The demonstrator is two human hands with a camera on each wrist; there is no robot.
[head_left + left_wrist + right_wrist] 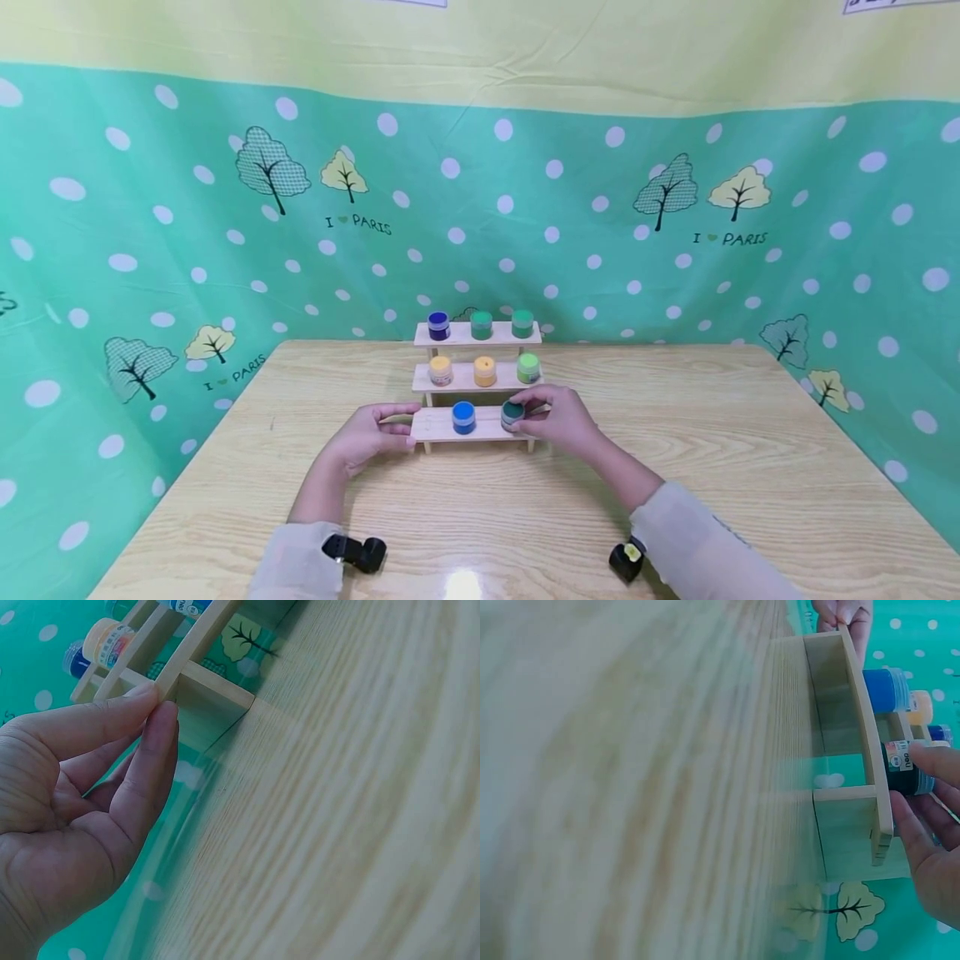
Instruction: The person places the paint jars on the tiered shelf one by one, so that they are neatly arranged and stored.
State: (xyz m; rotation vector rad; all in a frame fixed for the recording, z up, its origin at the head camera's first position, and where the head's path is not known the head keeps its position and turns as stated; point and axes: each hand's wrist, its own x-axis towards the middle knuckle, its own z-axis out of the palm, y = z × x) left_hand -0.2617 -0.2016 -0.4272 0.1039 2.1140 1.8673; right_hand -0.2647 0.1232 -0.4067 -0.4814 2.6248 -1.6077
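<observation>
A three-tier wooden stand [442, 430] holds small paint jars. My left hand [372, 437] pinches the left end of its lowest board, thumb and fingertips at the corner in the left wrist view. At the board's right end, my right hand [558, 421] grips a dark green paint jar [512, 415], which stands upright there. The right wrist view shows that jar's label [900, 756] between thumb and fingers. A blue paint jar [463, 418] stands to its left on the same board.
On the middle board are two orange-yellow jars [484, 372] and a light green jar [528, 368]. The top board carries a dark blue jar [438, 326] and two green jars [481, 325]. A polka-dot cloth [555, 225] hangs behind the wooden table [675, 417].
</observation>
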